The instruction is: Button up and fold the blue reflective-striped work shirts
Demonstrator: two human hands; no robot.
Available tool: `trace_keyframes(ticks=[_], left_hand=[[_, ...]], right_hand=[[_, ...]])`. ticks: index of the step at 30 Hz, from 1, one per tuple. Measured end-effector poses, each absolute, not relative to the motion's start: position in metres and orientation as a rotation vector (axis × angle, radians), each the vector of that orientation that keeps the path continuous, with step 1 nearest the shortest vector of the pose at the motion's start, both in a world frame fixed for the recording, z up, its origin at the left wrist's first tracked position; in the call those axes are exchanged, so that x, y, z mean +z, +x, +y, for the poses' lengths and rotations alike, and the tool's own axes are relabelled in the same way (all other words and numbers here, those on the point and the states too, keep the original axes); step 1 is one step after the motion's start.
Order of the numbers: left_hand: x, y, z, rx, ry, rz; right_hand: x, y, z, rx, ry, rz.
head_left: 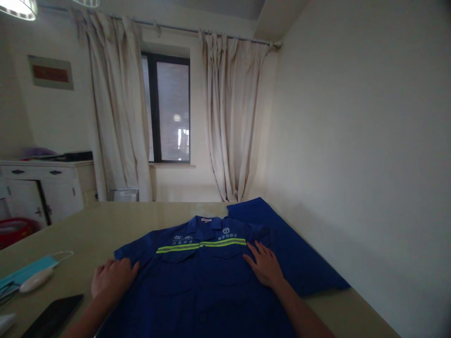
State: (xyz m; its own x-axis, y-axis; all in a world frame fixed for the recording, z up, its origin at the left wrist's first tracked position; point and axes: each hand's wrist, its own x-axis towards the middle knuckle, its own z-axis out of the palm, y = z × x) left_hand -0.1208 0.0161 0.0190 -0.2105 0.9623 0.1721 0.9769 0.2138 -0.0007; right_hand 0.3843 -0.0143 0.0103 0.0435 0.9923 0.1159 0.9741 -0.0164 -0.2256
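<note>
A dark blue work shirt (197,281) lies spread front up, its collar toward the far side and a yellow-green and grey stripe across the chest. My left hand (114,277) rests at the shirt's left sleeve edge, fingers curled, and what they hold, if anything, is hidden. On the right, my right hand (264,264) lies on the shirt near the stripe's end, its fingers spread. Another dark blue cloth (292,249) lies beyond it, partly under the shirt's right side.
The table (91,225) carries a light blue mask (30,271), a pale oval object (37,280) and a black phone (54,317) at left. A wall (369,164) borders the right side. Behind stand curtains, a window and a white cabinet (61,190).
</note>
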Motion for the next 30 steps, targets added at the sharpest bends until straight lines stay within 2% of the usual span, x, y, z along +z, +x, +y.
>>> trace_keyframes(ticks=[2,8,12,16,19,22,27,30], left_hand=[[0.021,-0.115,0.017,-0.269,-1.930,-2.313],[0.030,-0.095,0.037,-1.191,-1.788,-2.472],[0.040,-0.077,0.059,-1.394,-1.754,-2.470],[0.049,-0.045,0.062,-1.558,-2.069,-2.202],[0.052,-0.019,0.048,-1.507,-2.560,-1.845],[0.051,-0.006,0.034,-1.246,-2.954,-1.531],[0.022,-0.018,0.035,-1.115,-2.517,-1.659],[-0.007,-0.026,0.038,-0.813,-2.410,-1.773]], right_hand=[[0.010,0.384,-0.015,0.100,-2.068,-2.013],[0.009,0.384,-0.015,0.067,-2.070,-2.015],[0.009,0.383,-0.015,0.036,-2.068,-2.020],[0.010,0.383,-0.016,0.039,-2.063,-2.016],[0.010,0.383,-0.016,0.047,-2.065,-2.006],[0.010,0.383,-0.016,0.056,-2.070,-1.998],[0.012,0.383,-0.017,0.062,-2.066,-2.007],[0.014,0.382,-0.018,0.061,-2.062,-2.001]])
